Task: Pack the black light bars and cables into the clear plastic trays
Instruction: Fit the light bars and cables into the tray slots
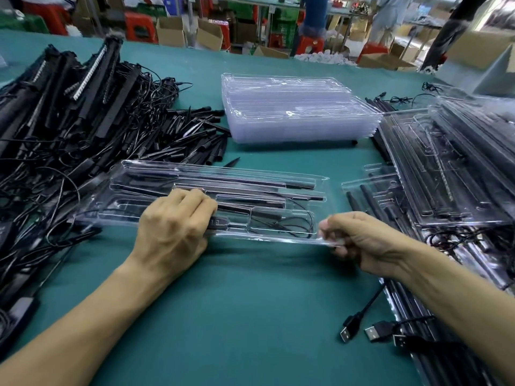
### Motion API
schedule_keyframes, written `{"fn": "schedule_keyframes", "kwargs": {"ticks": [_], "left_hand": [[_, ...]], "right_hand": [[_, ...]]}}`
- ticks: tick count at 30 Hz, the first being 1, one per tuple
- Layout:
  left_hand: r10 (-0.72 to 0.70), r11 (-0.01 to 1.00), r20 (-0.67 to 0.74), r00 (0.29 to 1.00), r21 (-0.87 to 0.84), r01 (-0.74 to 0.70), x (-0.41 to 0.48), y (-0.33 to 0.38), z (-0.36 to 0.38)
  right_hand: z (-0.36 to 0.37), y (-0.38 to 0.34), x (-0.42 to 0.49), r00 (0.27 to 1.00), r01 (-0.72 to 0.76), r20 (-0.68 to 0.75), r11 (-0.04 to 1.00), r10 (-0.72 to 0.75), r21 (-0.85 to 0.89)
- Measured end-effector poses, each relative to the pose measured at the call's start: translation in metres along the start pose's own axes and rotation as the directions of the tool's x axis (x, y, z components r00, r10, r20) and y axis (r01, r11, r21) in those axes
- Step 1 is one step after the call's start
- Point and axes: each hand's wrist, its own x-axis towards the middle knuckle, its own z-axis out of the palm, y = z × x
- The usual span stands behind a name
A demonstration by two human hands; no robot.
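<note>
A: Your left hand (pixel 174 221) is on the clear tray (pixel 250 196). Its grip is clamped, with the fingers curled down over the near edge and the thumb out of sight.

B: Your right hand (pixel 359 240) has the same tray by its near right corner, grip pinched on the thin rim.

A: The tray lies across the green counter (pixel 237 302) right in front of you, long side toward you. Its left end rests on the edge of the loose pile (pixel 69 121) of black bars and tangled wires.

B: Inside it you have black light bars (pixel 237 181) lying lengthwise in the far slots. A thin cable (pixel 281 228) is looped in the near right pocket, between your two hands.

A: Beyond the tray, well apart from it, stands a stack of empty trays (pixel 298 110).

B: To your right, packed trays (pixel 446 162) lie overlapped and tilted, bars showing through the plastic. Near your right forearm, a few USB plugs (pixel 370 332) lie on the counter.
</note>
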Motion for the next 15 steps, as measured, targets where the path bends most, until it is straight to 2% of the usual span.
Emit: {"fn": "schedule_keyframes", "kwargs": {"ticks": [9, 11, 15], "left_hand": [[0.024, 0.996, -0.108, 0.994, 0.089, -0.015, 0.001, 0.002, 0.007], [0.034, 0.994, -0.127, 0.991, 0.108, -0.02, 0.002, 0.003, 0.007], [0.08, 0.99, -0.207, 0.975, 0.13, -0.054, 0.002, 0.004, 0.008]], "right_hand": [[0.004, 0.007, -0.001, 0.993, 0.099, -0.092, 0.962, -0.078, 0.256], [0.004, 0.011, -0.001, 0.999, 0.051, -0.028, 0.965, -0.046, 0.258], [-0.003, 0.016, -0.006, 0.989, -0.011, 0.146, 0.992, -0.007, 0.126]]}}
